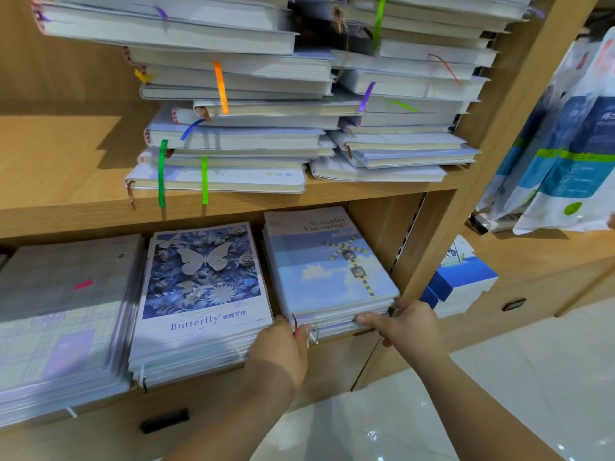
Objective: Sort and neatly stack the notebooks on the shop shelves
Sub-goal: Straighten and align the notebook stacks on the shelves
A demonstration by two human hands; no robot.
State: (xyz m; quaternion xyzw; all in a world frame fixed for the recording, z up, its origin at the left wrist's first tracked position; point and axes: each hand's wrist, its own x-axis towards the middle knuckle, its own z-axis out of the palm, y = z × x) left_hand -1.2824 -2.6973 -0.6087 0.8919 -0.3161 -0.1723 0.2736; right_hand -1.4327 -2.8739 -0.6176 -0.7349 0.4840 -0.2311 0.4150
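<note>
On the lower shelf, a stack of sky-blue notebooks (326,261) lies at the right. My left hand (283,347) grips its front left corner, where ribbon markers hang. My right hand (404,324) holds the front right corner, thumb laid along the front edge. A stack topped by a blue butterfly notebook (203,281) lies just left of it. Further left is a stack of grey and lilac notebooks (63,314). The upper shelf carries two tall, uneven piles of white notebooks (253,128) with coloured ribbons.
A wooden upright (466,211) closes the shelf on the right, close to the sky-blue stack. Beyond it stand a blue and white box (462,284) and hanging packets (565,154). A black drawer handle (164,420) sits below the lower shelf. Pale glossy floor (499,394) lies underneath.
</note>
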